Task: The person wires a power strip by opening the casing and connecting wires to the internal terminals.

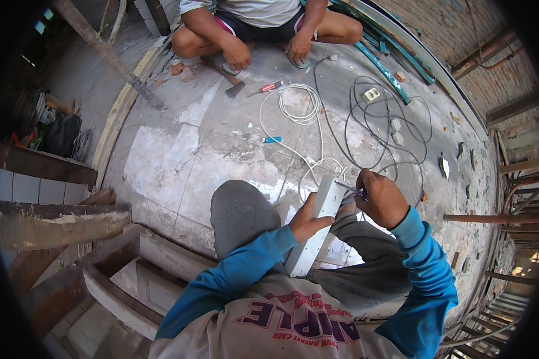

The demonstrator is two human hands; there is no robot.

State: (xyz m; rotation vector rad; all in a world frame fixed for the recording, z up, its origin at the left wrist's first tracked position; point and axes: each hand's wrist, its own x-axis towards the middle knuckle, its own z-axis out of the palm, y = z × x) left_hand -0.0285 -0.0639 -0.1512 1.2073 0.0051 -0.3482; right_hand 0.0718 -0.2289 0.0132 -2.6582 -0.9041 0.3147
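Person's L hand [308, 221] grips long wht. box-shaped pc. [312, 244] approx. mid-length; R hand [382, 200] holds thin tool [360, 193] at its far end. On flr. [221, 140] ahead: wht. cable [299, 123], outlet [371, 94] amid blk. cable [423, 157] loops, red screwdriver [272, 87], hatchet [235, 90]. Co-worker [251, 15] squats opp.

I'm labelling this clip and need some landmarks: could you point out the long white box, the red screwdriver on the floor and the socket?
Long white box [314, 244]: head view, lower half of its face.
Red screwdriver [273, 86]: head view, its handle.
Socket [371, 94]: head view, its front.
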